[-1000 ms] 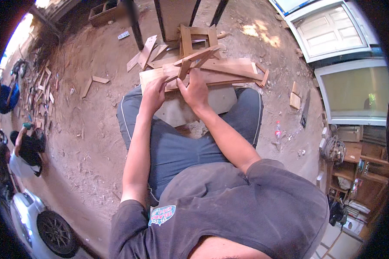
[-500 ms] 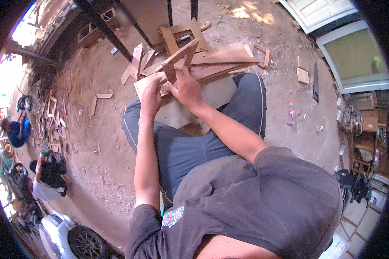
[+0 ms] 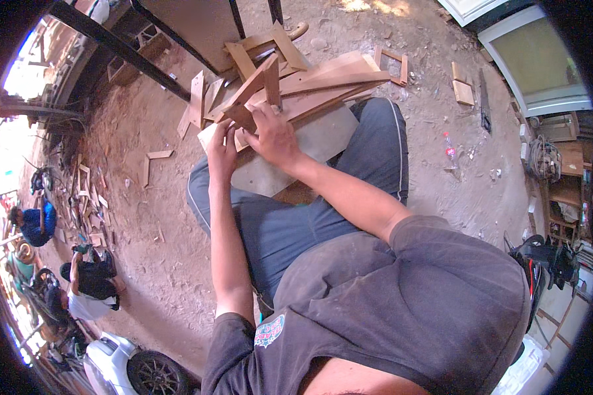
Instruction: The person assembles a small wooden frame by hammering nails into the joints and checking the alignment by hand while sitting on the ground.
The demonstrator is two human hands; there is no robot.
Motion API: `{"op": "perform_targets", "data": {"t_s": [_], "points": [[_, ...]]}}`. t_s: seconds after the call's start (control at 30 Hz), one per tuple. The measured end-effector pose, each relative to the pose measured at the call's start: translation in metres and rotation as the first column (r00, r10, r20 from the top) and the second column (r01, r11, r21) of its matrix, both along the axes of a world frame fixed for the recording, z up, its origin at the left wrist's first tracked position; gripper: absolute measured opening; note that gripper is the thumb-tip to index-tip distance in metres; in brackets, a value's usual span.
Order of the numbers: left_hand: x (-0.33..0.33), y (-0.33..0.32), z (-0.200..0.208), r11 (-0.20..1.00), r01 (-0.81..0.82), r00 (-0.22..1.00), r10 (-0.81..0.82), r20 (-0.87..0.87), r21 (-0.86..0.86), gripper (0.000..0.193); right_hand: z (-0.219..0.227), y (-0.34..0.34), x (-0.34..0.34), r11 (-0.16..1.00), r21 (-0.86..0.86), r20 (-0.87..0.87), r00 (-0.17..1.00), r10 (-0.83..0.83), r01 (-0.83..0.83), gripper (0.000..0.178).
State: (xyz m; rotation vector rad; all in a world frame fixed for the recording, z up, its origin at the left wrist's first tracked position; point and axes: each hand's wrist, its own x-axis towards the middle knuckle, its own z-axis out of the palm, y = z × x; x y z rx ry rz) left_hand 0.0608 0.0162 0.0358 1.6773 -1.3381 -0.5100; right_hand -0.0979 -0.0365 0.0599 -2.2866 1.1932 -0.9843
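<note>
An angled wooden frame (image 3: 271, 82), made of strips meeting in a point at its far end, stands tilted over the boards at my lap. My right hand (image 3: 275, 139) is closed around its near part, with fingers and thumb on either side of the wood. Beside it, my left hand (image 3: 222, 155) pinches the near left end of the same frame; its fingertips are partly hidden. Below both hands a flat pale board (image 3: 336, 135) rests across my legs. Long wooden planks (image 3: 339, 82) lie just beyond, to the right of the frame.
Behind the planks sits another wooden frame (image 3: 244, 62). Crossed slats (image 3: 194, 105) lie left of it. On the dirt floor are an L-shaped wooden piece (image 3: 148, 168), a hand saw (image 3: 485, 108) and a plastic bottle (image 3: 450, 150). Two people (image 3: 92, 289) are at far left, near a car wheel (image 3: 155, 375).
The frame's pointed end has swung left and stands a little more upright. Both hands have shifted slightly left with it. The whole view has also turned a little.
</note>
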Motion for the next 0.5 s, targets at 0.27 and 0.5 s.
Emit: {"op": "perform_targets", "data": {"t_s": [0.27,0.5], "points": [[-0.004,-0.012,0.008,0.992,0.116,0.99,-0.112,0.084,-0.044,0.023,-0.004,-0.006,-0.005,0.999,0.051,0.044,0.999,-0.02,0.018,0.055],[0.0,-0.01,-0.01,0.993,0.113,0.993,-0.112,0.027,-0.035,0.023,-0.005,-0.004,-0.001,0.998,0.045,0.072,0.997,-0.039,0.036,0.05]]}}
